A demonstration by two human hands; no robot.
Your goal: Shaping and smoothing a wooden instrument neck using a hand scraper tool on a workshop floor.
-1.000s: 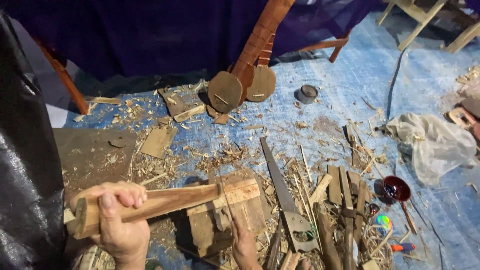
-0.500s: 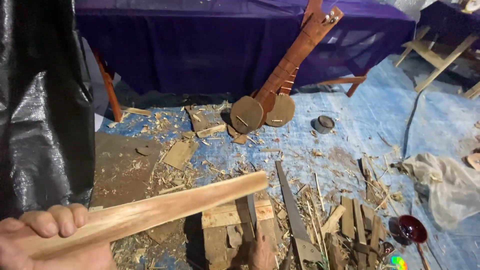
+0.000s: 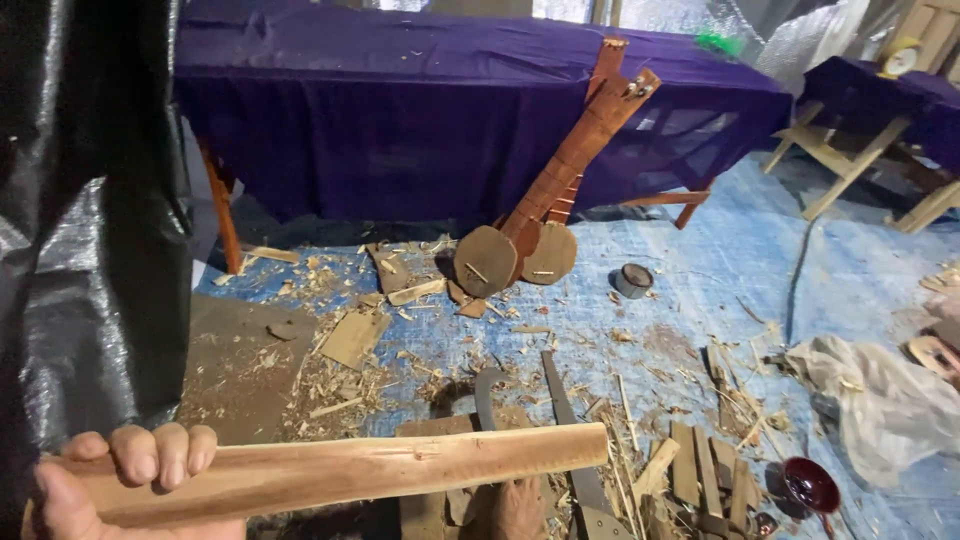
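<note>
Open stretch of blue tarp (image 3: 700,300) right of the small grey tin (image 3: 633,280), bare but for scattered chips. Behind the tin, blocked by two round-bodied wooden instruments (image 3: 520,250) leaning on the purple-draped worktop (image 3: 420,120). Left of the tin, cluttered with shavings and flat offcuts (image 3: 352,338). In front of the tin, crowded: long saw blade (image 3: 565,430), stacked wooden strips (image 3: 700,470), dark red bowl (image 3: 810,485). Far left, shut off by black plastic sheeting (image 3: 90,220). Crumpled white cloth (image 3: 880,400) well right of the tin.
</note>
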